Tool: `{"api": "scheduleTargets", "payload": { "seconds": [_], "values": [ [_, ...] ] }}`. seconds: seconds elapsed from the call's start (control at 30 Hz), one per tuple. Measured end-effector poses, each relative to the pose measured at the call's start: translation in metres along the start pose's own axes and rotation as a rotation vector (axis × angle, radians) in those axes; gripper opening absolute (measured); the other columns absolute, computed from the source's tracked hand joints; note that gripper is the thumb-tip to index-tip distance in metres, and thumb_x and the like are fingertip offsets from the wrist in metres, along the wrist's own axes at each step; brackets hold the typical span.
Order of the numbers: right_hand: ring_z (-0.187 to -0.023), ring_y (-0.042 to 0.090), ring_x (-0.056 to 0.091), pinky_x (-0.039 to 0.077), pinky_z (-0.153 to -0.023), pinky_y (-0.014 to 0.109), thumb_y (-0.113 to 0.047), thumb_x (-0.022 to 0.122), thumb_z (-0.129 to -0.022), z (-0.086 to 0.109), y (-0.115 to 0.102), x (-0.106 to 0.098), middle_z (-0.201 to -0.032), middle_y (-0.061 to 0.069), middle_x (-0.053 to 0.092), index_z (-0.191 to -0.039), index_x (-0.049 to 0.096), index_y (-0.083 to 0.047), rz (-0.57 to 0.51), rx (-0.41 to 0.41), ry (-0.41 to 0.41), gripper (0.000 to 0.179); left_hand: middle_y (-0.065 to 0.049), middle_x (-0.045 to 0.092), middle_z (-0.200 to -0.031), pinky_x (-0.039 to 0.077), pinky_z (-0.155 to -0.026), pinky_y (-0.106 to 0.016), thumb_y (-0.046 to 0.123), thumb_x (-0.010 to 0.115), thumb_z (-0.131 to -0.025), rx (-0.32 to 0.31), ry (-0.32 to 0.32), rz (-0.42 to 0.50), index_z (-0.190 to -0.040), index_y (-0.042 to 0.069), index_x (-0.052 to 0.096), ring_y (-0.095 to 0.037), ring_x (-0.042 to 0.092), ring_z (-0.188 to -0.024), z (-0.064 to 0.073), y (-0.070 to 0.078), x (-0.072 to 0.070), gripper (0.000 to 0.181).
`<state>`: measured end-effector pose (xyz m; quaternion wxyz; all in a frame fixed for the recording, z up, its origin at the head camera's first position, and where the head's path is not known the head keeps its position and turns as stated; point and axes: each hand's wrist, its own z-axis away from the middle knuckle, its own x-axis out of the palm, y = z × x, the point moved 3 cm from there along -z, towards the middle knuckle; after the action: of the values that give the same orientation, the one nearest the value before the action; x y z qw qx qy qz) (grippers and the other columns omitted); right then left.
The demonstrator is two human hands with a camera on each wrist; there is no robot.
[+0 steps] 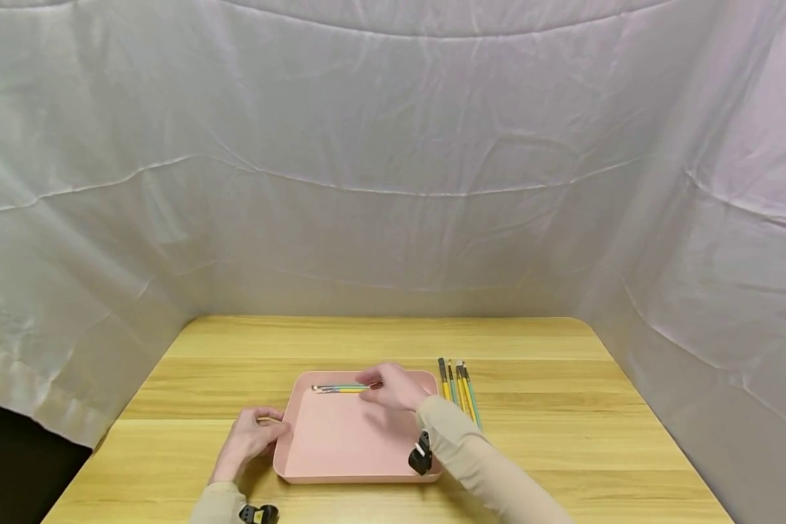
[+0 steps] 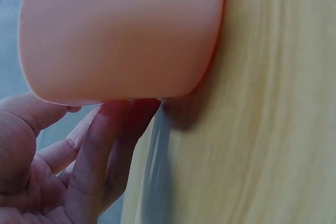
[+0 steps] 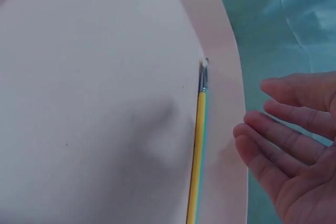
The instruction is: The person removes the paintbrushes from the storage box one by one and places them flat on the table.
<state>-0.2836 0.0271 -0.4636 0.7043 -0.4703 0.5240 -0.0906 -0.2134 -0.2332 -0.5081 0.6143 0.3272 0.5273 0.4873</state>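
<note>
A pink tray (image 1: 350, 444) sits on the table. My left hand (image 1: 252, 437) holds its left edge, with thumb and fingers at the rim; in the left wrist view the fingertips (image 2: 113, 116) meet the tray's edge. Inside, along the far wall, lie a yellow paintbrush (image 3: 198, 140) and a turquoise paintbrush (image 3: 203, 129) side by side, bristles to the left. Over their right part hovers my right hand (image 1: 396, 389), fingers spread loosely and gripping nothing; the right wrist view shows them apart from the brushes. The brushes' right ends are hidden behind this hand in the head view.
Several more paintbrushes (image 1: 460, 389), yellow and turquoise with bristles pointing away, lie on the wooden table (image 1: 563, 437) just right of the tray. A pale cloth curtain (image 1: 393, 240) hangs round the table's back and sides.
</note>
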Motion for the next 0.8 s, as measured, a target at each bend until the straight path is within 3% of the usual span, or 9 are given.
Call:
{"api": "scheduleTargets", "payload": {
  "seconds": [0.37,0.8],
  "values": [
    [-0.124,0.032,0.064,0.05,-0.107,0.043,-0.011,0.068,-0.094,-0.017,0.002,0.01,-0.131,0.016,0.068,-0.129,0.065,-0.001,0.058,0.029,-0.042,0.037,-0.013,0.075,-0.078,0.054,-0.059,-0.028,0.0,0.069,-0.08,-0.024,0.008,-0.001,-0.107,-0.013,0.064,-0.015,0.066,-0.065,-0.001,0.0,0.0,0.03],
    [-0.122,0.034,0.064,0.051,-0.105,0.043,-0.004,0.058,-0.098,-0.02,0.005,0.014,-0.129,0.02,0.068,-0.126,0.065,0.005,0.083,0.009,-0.093,0.03,-0.012,0.074,-0.076,0.052,-0.057,-0.027,0.0,0.069,-0.079,-0.013,0.017,-0.019,-0.105,-0.012,0.066,-0.014,0.064,-0.063,0.0,0.0,-0.001,0.029]
  ]
}}
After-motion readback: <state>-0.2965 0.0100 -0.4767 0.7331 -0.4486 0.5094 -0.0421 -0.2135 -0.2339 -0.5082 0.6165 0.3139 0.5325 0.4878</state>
